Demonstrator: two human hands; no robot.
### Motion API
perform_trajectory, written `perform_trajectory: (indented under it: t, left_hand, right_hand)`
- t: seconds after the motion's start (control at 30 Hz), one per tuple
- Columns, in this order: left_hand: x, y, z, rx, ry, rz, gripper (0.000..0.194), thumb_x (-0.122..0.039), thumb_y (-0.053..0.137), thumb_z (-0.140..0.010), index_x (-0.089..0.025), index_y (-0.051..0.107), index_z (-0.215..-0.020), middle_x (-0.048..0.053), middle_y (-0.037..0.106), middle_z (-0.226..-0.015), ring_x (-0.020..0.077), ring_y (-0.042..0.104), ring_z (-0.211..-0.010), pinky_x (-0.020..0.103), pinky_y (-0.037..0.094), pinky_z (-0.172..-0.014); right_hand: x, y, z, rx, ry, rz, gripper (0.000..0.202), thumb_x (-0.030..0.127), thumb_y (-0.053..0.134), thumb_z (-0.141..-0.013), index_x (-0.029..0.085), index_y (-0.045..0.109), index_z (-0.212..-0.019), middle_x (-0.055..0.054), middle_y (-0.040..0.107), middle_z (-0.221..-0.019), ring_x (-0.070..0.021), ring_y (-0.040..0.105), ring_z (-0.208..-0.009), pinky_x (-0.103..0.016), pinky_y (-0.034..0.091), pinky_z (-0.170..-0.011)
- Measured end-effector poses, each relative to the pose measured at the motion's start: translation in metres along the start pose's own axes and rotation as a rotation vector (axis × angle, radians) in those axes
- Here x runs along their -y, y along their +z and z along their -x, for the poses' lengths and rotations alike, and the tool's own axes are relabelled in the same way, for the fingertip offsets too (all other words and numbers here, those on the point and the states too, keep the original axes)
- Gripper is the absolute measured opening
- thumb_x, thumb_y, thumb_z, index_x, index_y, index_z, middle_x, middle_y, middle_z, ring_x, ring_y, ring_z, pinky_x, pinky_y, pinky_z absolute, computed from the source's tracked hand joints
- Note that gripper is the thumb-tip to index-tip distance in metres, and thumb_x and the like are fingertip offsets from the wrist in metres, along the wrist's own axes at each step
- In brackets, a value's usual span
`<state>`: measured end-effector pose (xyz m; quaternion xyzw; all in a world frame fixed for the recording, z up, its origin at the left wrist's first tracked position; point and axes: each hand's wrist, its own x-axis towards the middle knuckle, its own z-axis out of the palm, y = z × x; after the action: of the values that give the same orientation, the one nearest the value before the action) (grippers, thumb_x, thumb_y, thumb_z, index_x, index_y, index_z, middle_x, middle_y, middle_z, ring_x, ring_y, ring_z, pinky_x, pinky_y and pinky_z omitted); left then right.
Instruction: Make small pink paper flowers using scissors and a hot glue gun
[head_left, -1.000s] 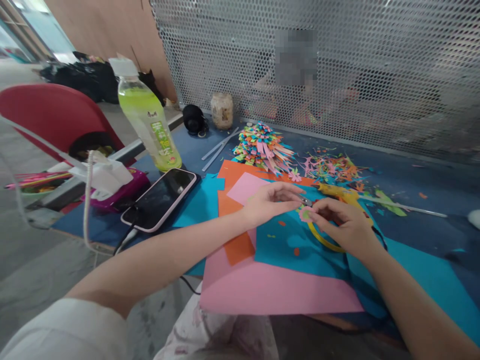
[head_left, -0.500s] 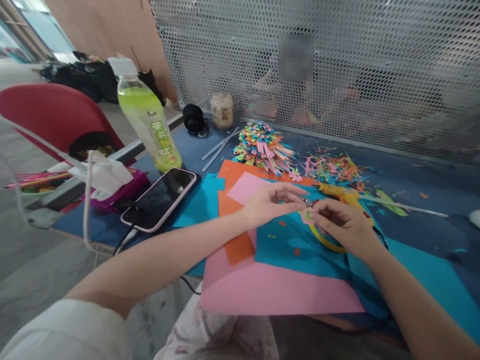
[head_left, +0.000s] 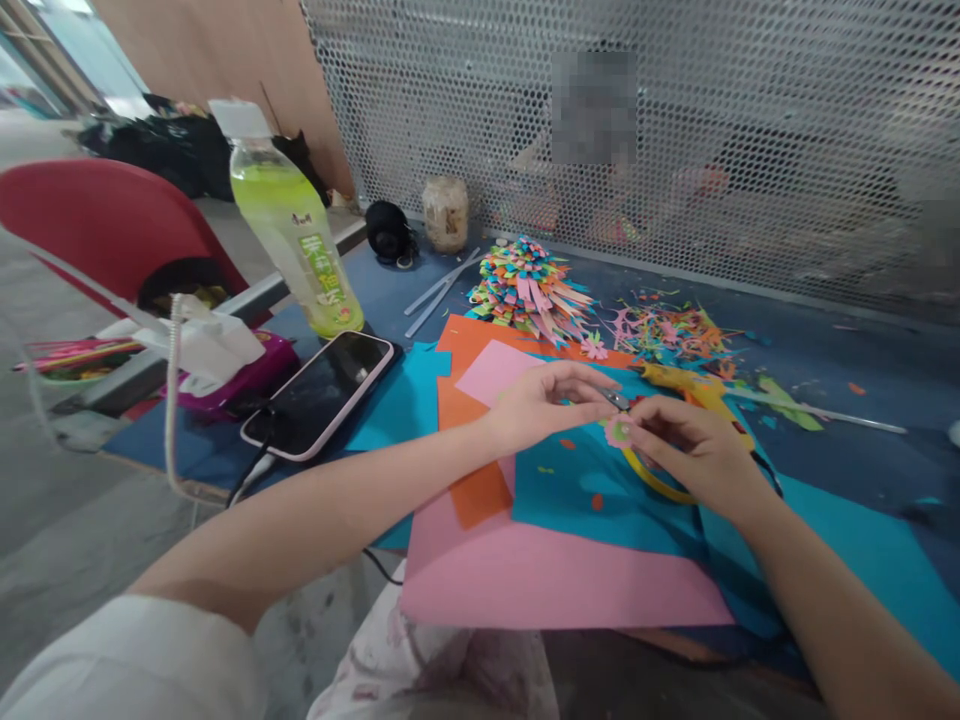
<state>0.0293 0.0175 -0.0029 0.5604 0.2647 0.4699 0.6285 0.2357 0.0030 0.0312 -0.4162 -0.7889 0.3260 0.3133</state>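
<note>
1. Our right hand (head_left: 694,445) pinches a small pink-and-green paper flower (head_left: 616,430) between thumb and fingers; we take this flower as the clock's middle.
2. Our left hand (head_left: 551,402), at nine o'clock, has thumb and fingers brought near each other; a small metal tool (head_left: 616,400) sits at their tips, next to the right fingers, and we cannot tell which hand grips it.
3. Under our hands we see a blue sheet (head_left: 577,510) with little scraps; a large pink sheet (head_left: 570,595) reaches out at six, an orange sheet (head_left: 476,495) at eight.
4. Just beyond our right hand, at two, lies a yellow glue gun (head_left: 679,382).
5. Farther out, at eleven, stands a bushy heap of coloured paper strips (head_left: 525,290); loose clippings (head_left: 675,335) spread at one.
6. At nine we have a phone (head_left: 319,395), at ten a drink bottle (head_left: 296,230).
7. At twelve, a metal mesh (head_left: 480,120) rises behind the table (head_left: 825,355).
</note>
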Motion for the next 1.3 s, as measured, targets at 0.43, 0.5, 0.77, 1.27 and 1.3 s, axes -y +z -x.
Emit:
perform_trajectory:
  t: [0.43,0.5,0.77,1.27,1.3]
  left_hand:
    - [0.0000,-0.0004,0.0002,-0.028,0.011,-0.025,0.041,-0.039,0.085,-0.074,-0.013,0.071,-0.101,0.008,0.075,-0.092,0.0145,0.070,-0.083,0.026,0.054,-0.077]
    - [0.0000,-0.0002,0.0006,-0.032,0.009,-0.042,0.040,-0.040,0.084,-0.075,-0.013,0.071,-0.102,0.008,0.075,-0.093,0.0144,0.069,-0.083,0.026,0.054,-0.076]
    - [0.0029,-0.0009,0.0007,-0.018,0.019,-0.105,0.039,-0.041,0.080,-0.079,-0.014,0.071,-0.105,0.009,0.075,-0.098,0.0137,0.068,-0.083,0.024,0.053,-0.074]
    - [0.0033,-0.0008,0.0002,-0.042,0.013,-0.082,0.034,-0.038,0.081,-0.078,-0.013,0.071,-0.099,0.006,0.074,-0.084,0.0117,0.067,-0.075,0.021,0.052,-0.066]
    - [0.0027,-0.0002,0.0005,-0.046,0.008,-0.073,0.033,-0.037,0.081,-0.078,-0.014,0.070,-0.098,0.005,0.074,-0.083,0.0114,0.067,-0.074,0.021,0.052,-0.064]
  right_hand:
    - [-0.0070,-0.0007,0.0006,0.007,0.031,-0.019,0.032,0.054,0.069,-0.085,0.023,0.066,-0.075,-0.003,0.066,-0.067,-0.0134,0.053,-0.054,-0.027,0.043,-0.045]
    - [-0.0087,-0.0010,0.0010,0.009,0.033,-0.022,0.030,0.052,0.068,-0.086,0.024,0.066,-0.076,-0.002,0.065,-0.067,-0.0130,0.052,-0.054,-0.027,0.042,-0.044]
    - [-0.0037,-0.0007,-0.0002,0.016,0.003,0.003,0.034,0.054,0.068,-0.085,0.022,0.064,-0.073,0.001,0.058,-0.060,-0.0108,0.048,-0.050,-0.026,0.040,-0.043]
    - [-0.0001,-0.0009,-0.0018,0.007,-0.009,0.011,0.030,0.049,0.066,-0.086,0.024,0.063,-0.070,0.002,0.053,-0.054,-0.0121,0.049,-0.048,-0.026,0.039,-0.043]
    - [0.0001,-0.0010,-0.0019,0.004,-0.010,0.010,0.031,0.050,0.066,-0.086,0.024,0.062,-0.069,0.002,0.053,-0.054,-0.0127,0.049,-0.048,-0.027,0.039,-0.043]
